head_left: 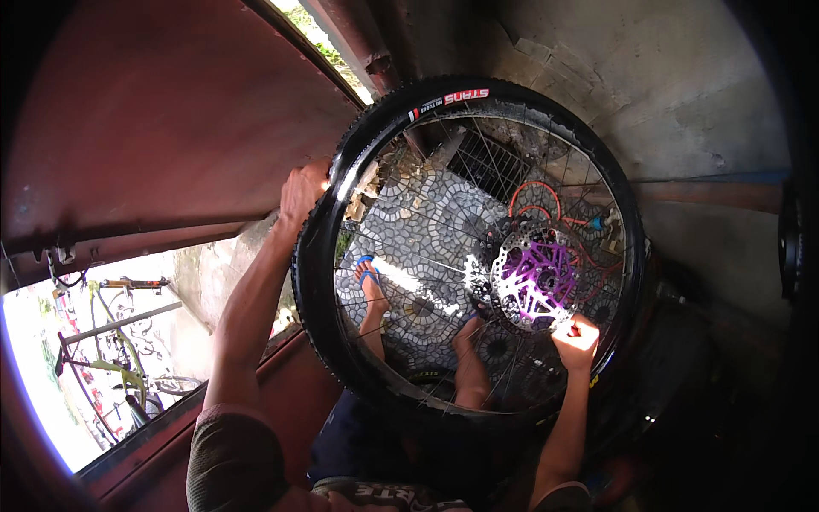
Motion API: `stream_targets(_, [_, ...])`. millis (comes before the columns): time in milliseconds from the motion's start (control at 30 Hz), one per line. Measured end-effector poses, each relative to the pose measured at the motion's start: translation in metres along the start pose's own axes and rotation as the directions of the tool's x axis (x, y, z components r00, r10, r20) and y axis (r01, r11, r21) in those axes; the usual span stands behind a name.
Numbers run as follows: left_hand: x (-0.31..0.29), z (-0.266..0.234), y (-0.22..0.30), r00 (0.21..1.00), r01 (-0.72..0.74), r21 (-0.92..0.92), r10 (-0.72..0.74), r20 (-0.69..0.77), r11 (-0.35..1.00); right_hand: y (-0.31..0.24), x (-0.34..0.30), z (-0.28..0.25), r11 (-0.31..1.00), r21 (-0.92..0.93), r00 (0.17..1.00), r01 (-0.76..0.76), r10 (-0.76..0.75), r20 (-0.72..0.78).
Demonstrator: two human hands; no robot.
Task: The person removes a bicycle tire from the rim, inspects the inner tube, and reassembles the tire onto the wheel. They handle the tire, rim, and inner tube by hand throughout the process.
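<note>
I saw a red-and-white printed label [467, 96] on the tire [314, 264], high on its sidewall, with tiny white lettering [429, 106] beside it. Pale block letters [388, 492] crossed the front of the shirt [341, 498], partly cut off.

Left grip [304, 193] on 1 bicycle tire [316, 277], right grip [576, 342] by the disc rotor [533, 277]

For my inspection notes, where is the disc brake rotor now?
In the head view, the disc brake rotor is right of centre, within the bicycle wheel, up and left of the right hand.
</note>
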State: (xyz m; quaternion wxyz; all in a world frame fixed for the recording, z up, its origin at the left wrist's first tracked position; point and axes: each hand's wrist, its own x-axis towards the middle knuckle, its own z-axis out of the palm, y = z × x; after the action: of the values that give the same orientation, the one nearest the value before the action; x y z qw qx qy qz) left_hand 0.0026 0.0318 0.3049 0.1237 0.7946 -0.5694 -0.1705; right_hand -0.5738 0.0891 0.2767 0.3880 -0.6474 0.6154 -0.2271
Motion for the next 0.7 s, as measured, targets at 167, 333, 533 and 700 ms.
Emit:
stream_targets(167, [-0.065, 0.006, -0.101, 0.939, 0.34, -0.054, -0.342, -0.027, 0.939, -0.034, 0.022, 0.016, 0.995, -0.08, 0.992, -0.056, 0.065, 0.106])
stream_targets(333, [-0.241, -0.004, -0.089, 0.822, 0.499, -0.203, -0.534, -0.197, 0.843, -0.074, 0.065, 0.057, 0.879, -0.476, 0.853, -0.036, 0.275, 0.443])
stream_targets(533, [-0.35, -0.006, 0.08, 0.939, 0.335, -0.424, -0.334, 0.078, 0.841, -0.055, 0.085, 0.149, 0.805, -0.576, 0.657, 0.143, 0.358, 0.663])
stream_targets(700, [-0.377, 0.005, 0.169, 0.989, 0.125, -0.457, -0.075, 0.125, 0.881, -0.067, 0.087, 0.231, 0.747, -0.583, 0.565, 0.318, 0.344, 0.75])
